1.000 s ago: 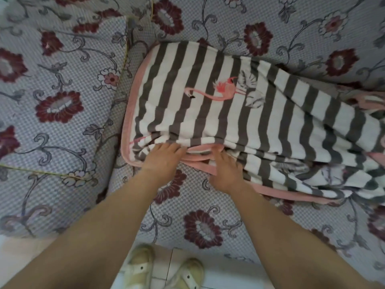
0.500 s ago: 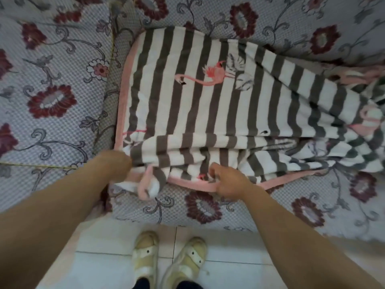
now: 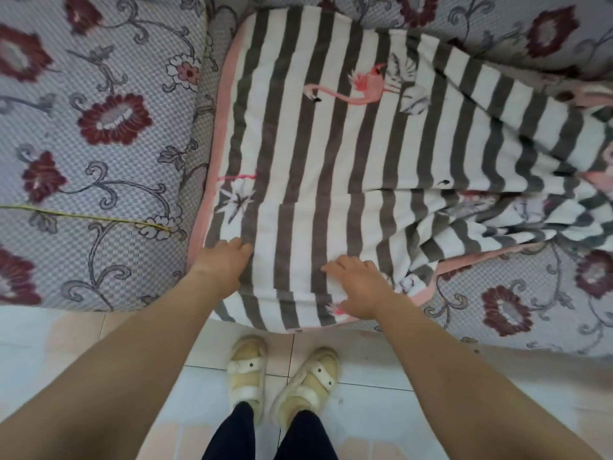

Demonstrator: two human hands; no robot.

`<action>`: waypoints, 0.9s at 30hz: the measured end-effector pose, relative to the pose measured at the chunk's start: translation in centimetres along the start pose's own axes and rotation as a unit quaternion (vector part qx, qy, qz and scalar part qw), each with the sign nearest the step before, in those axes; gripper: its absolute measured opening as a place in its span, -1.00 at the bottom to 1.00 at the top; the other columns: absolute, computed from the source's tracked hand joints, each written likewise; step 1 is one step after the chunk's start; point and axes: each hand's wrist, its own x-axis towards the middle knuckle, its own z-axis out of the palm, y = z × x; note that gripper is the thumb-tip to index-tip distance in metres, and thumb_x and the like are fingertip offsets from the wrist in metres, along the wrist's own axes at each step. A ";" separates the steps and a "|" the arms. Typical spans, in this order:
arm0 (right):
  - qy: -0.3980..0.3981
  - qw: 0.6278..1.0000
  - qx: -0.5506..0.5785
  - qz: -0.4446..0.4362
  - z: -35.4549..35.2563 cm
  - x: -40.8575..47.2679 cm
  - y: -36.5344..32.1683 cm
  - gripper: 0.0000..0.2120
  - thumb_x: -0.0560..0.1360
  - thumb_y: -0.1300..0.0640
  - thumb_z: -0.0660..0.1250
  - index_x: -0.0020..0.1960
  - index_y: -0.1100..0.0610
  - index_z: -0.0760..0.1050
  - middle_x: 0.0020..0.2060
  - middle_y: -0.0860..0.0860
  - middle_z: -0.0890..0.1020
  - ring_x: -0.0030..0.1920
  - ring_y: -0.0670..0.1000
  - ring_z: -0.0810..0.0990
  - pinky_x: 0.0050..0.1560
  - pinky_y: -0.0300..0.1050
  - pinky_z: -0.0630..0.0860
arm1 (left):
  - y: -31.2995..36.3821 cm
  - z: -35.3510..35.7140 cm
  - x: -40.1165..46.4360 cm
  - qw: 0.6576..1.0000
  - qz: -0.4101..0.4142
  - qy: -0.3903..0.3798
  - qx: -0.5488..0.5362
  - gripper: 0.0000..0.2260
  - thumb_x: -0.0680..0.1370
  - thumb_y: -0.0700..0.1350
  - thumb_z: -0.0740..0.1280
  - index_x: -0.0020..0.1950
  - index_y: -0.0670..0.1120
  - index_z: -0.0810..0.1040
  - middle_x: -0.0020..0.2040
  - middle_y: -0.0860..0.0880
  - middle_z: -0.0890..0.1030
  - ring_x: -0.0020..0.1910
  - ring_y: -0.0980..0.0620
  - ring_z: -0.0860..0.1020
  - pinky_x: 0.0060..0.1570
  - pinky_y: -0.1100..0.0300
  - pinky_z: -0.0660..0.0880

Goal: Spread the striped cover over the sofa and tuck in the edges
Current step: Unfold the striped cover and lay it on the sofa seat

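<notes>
The striped cover (image 3: 331, 154), grey and white with a pink border and a flamingo print, lies over the left seat of the floral sofa (image 3: 99, 134). Its front part hangs over the seat's front edge. To the right it is still bunched in folds. My left hand (image 3: 222, 263) rests flat on the cover near its left border, fingers apart. My right hand (image 3: 356, 283) lies palm down on the cover by the front edge, fingers spread, holding nothing.
The sofa's floral armrest (image 3: 66, 210) rises at the left, next to the cover's pink edge. White floor tiles (image 3: 83, 343) lie below, with my feet in beige shoes (image 3: 282, 373) close to the sofa front.
Both hands let go of the cover's front edge after pulling it down over the seat front. They now lie flat on the cloth. The fold near the front is gone.
</notes>
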 end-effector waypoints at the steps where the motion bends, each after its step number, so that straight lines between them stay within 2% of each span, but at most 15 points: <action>1: 0.021 0.999 -0.030 -0.008 0.9 0.6 -0.7 -0.34 0.34 0.08 0.42 0.38 -0.02 0.25 0.24 0.06 0.36 0.25 0.13 0.34 0.22 0.05 0.29 | 0.3 0.9 0.1 1.000 -0.006 0.009 -0.004 -0.52 0.44 -0.08 0.40 0.27 -0.05 0.26 0.21 -0.07 0.33 0.23 -0.12 0.37 0.08 -0.05 0.45; 4: 0.095 0.990 -0.104 0.001 2.7 2.0 -2.0 -0.45 0.30 0.16 0.42 0.24 0.00 0.34 0.12 0.07 0.39 0.15 0.15 0.38 0.08 0.04 0.30 | 1.4 3.2 0.7 0.996 -0.033 0.081 0.005 -0.47 0.39 -0.10 0.45 0.25 -0.07 0.26 0.20 -0.09 0.30 0.20 -0.15 0.34 0.08 -0.04 0.45; 7: 0.127 0.985 -0.114 -0.004 2.9 2.7 -1.8 -0.73 0.39 0.19 0.35 0.08 0.07 0.47 0.05 0.09 0.43 0.09 0.16 0.41 0.00 0.03 0.29 | 1.7 4.4 1.3 0.990 -0.006 0.129 0.050 -0.65 0.46 -0.21 0.33 0.21 -0.09 0.37 0.19 -0.09 0.36 0.19 -0.16 0.34 0.06 -0.02 0.41; 9: 0.097 0.993 -0.070 -0.011 2.7 2.3 -2.2 -0.91 0.45 0.22 0.28 -0.08 0.07 0.42 -0.05 0.08 0.46 -0.02 0.15 0.43 -0.12 -0.02 0.28 | 0.8 5.0 0.9 0.990 0.032 0.116 0.074 -0.72 0.47 -0.25 0.26 0.18 -0.10 0.44 0.15 -0.07 0.45 0.19 -0.15 0.36 0.06 0.00 0.38; 11: 0.013 1.000 0.011 -0.010 3.0 1.3 -3.3 -0.84 0.47 0.26 0.22 -0.20 0.07 0.28 -0.18 0.06 0.45 -0.17 0.14 0.41 -0.23 -0.09 0.22 | -0.1 5.6 -0.3 0.993 0.047 0.075 0.081 -0.71 0.46 -0.23 0.29 0.17 -0.09 0.44 0.12 -0.06 0.50 0.20 -0.14 0.39 0.10 -0.01 0.36; 12: -0.025 0.999 0.046 -0.011 3.3 0.7 -4.0 -0.83 0.47 0.26 0.21 -0.22 0.07 0.26 -0.20 0.05 0.45 -0.20 0.11 0.39 -0.24 -0.10 0.21 | -0.4 6.0 -0.9 0.994 0.039 0.060 0.079 -0.70 0.46 -0.22 0.29 0.19 -0.08 0.43 0.14 -0.06 0.51 0.21 -0.14 0.40 0.15 -0.02 0.36; 14: -0.050 0.995 0.086 -0.017 3.7 0.0 -5.2 -0.81 0.48 0.22 0.23 -0.24 0.04 0.28 -0.18 0.01 0.46 -0.19 0.06 0.37 -0.21 -0.12 0.22 | -1.0 6.8 -2.0 0.997 0.007 0.044 0.068 -0.69 0.49 -0.24 0.25 0.23 -0.08 0.42 0.16 -0.05 0.50 0.23 -0.13 0.40 0.25 -0.05 0.35; 16: -0.041 0.994 0.097 -0.024 3.2 -0.1 -5.8 -0.83 0.47 0.19 0.27 -0.23 0.00 0.33 -0.16 -0.03 0.45 -0.16 0.03 0.38 -0.18 -0.12 0.27 | -1.6 7.0 -2.8 0.997 -0.008 0.045 0.058 -0.69 0.49 -0.24 0.24 0.23 -0.07 0.41 0.17 -0.05 0.49 0.24 -0.11 0.40 0.24 -0.02 0.37; 18: -0.011 0.998 0.062 -0.031 2.6 -0.1 -5.7 -0.94 0.46 0.15 0.31 -0.14 0.05 0.42 -0.09 -0.01 0.47 -0.09 0.06 0.42 -0.14 -0.08 0.34 | -2.0 7.0 -3.3 0.997 0.012 0.051 0.062 -0.71 0.49 -0.24 0.24 0.21 -0.07 0.43 0.14 -0.05 0.52 0.19 -0.10 0.46 0.14 0.03 0.42; 22: 0.003 1.000 0.003 -0.028 2.4 -0.3 -5.3 -0.94 0.48 0.13 0.28 -0.05 0.08 0.48 -0.02 0.05 0.51 0.00 0.10 0.47 -0.10 -0.06 0.36 | -2.0 7.5 -3.6 0.997 0.013 0.012 0.077 -0.80 0.54 -0.14 0.23 0.14 -0.04 0.51 0.12 -0.04 0.58 0.11 -0.08 0.56 0.02 0.07 0.47; 24: 0.007 1.000 -0.008 -0.018 2.5 -0.4 -5.0 -0.89 0.50 0.16 0.23 -0.01 0.06 0.51 0.00 0.05 0.54 0.03 0.11 0.49 -0.08 -0.06 0.38 | -2.0 8.7 -3.7 0.995 0.008 -0.015 0.098 -0.76 0.53 -0.15 0.26 0.19 -0.03 0.51 0.16 -0.03 0.55 0.17 -0.07 0.53 0.12 0.06 0.43; 27: -0.004 1.000 -0.023 -0.008 3.0 -0.6 -4.5 -0.82 0.53 0.14 0.21 0.09 0.04 0.52 0.04 0.04 0.59 0.09 0.10 0.49 0.00 -0.07 0.37 | -2.5 11.1 -3.4 0.992 0.028 -0.029 0.122 -0.64 0.52 -0.18 0.26 0.32 -0.04 0.45 0.30 -0.02 0.45 0.34 -0.10 0.34 0.33 0.01 0.26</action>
